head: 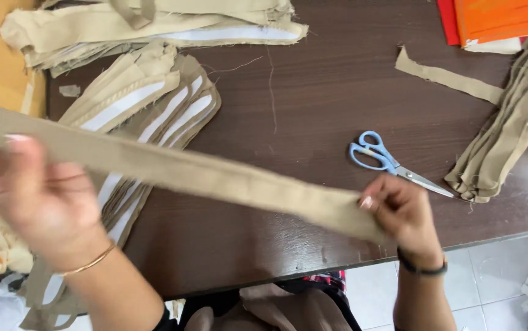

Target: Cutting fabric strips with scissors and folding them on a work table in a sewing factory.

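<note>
A long khaki fabric strip point(215, 178) stretches across the view above the dark brown table point(331, 92). My left hand point(37, 196) grips its left part, blurred, with a thin bangle on the wrist. My right hand point(402, 211) pinches the strip's right end near the table's front edge, a dark band on its wrist. Blue-handled scissors point(383, 160) lie on the table just beyond my right hand, not touched.
A stack of khaki strips with white lining point(154, 104) lies at the left, another pile point(154, 24) at the back. A bundle of khaki strips point(509, 129) sits at the right. Orange and red sheets point(497, 18) lie at the far right corner. Tiled floor point(497, 276) shows below.
</note>
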